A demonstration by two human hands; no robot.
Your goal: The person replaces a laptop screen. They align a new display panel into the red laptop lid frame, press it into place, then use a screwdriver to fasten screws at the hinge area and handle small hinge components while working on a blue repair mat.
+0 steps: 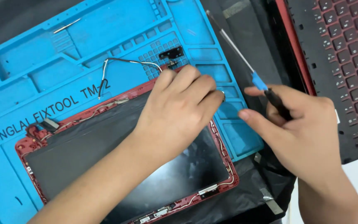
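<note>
red-framed lid w/ glossy panel, hands: left, right gripping screwdriver

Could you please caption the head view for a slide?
Left hand steadies red-framed laptop screen on blue mat; right hand holds blue-collared screwdriver.

An electronics repair bench is shown. The worktop is covered by a blue silicone repair mat with many small moulded compartments. An opened red laptop screen frame, its thin cables exposed, is laid on the mat, and a laptop keyboard is seen at the right edge. A screwdriver is held.
</note>
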